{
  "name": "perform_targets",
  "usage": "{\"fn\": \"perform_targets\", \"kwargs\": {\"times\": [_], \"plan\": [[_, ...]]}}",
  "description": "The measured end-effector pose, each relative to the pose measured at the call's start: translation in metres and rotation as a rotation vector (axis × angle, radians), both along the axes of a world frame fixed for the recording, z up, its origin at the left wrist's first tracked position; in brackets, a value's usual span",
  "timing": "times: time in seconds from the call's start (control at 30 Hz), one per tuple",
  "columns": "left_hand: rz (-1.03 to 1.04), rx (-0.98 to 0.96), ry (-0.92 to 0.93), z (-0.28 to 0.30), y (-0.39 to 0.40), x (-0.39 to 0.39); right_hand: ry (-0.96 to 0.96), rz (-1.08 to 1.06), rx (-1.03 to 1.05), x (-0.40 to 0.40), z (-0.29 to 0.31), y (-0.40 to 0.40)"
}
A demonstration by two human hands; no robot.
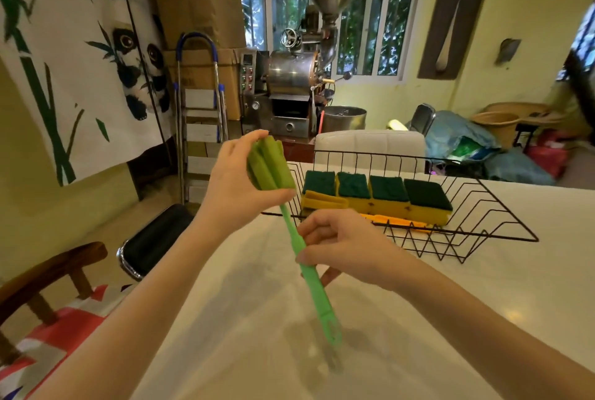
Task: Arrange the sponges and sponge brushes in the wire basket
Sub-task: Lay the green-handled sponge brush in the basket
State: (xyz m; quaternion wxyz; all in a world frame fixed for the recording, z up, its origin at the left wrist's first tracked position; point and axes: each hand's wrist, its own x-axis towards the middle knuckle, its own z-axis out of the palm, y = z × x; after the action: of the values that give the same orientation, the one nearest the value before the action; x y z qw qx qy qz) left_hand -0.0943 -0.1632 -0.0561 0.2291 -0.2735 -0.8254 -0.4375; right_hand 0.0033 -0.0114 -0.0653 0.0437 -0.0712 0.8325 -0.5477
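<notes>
I hold a green sponge brush (317,290) in the air above the table, in front of the black wire basket (502,232). My left hand (238,187) is wrapped around its green foam head. My right hand (338,245) pinches the thin green handle near its middle. The handle's lower end points down toward me. Inside the basket several yellow sponges with dark green scrub tops (386,193) lie in a row. A yellow sponge brush (325,201) lies in front of them, its orange handle (402,222) along the basket's near side.
The basket stands on a pale table (257,351), near its far edge. A white chair back (370,145) is behind it. A black stool (154,238) and a wooden chair (48,274) stand to the left of the table.
</notes>
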Motion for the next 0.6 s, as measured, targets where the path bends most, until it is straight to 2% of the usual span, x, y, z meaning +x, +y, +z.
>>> {"fn": "perform_targets", "kwargs": {"times": [0.27,0.43,0.47,0.53,0.6], "plan": [[-0.183,0.032,0.0,0.024,0.088,-0.026,0.053,-0.162,-0.028,-0.002,0.024,0.07],[-0.33,0.178,-0.071,0.028,0.129,-0.028,0.055,-0.202,-0.239,-0.012,0.029,0.11],[-0.361,0.205,-0.152,0.029,0.137,-0.031,0.077,-0.212,-0.311,-0.015,0.03,0.116],[-0.437,0.289,-0.457,0.032,0.148,-0.036,0.137,-0.254,-0.467,-0.022,0.031,0.125],[-0.553,0.203,-0.722,0.03,0.145,-0.039,0.217,-0.314,-0.558,-0.029,0.03,0.131]]}}
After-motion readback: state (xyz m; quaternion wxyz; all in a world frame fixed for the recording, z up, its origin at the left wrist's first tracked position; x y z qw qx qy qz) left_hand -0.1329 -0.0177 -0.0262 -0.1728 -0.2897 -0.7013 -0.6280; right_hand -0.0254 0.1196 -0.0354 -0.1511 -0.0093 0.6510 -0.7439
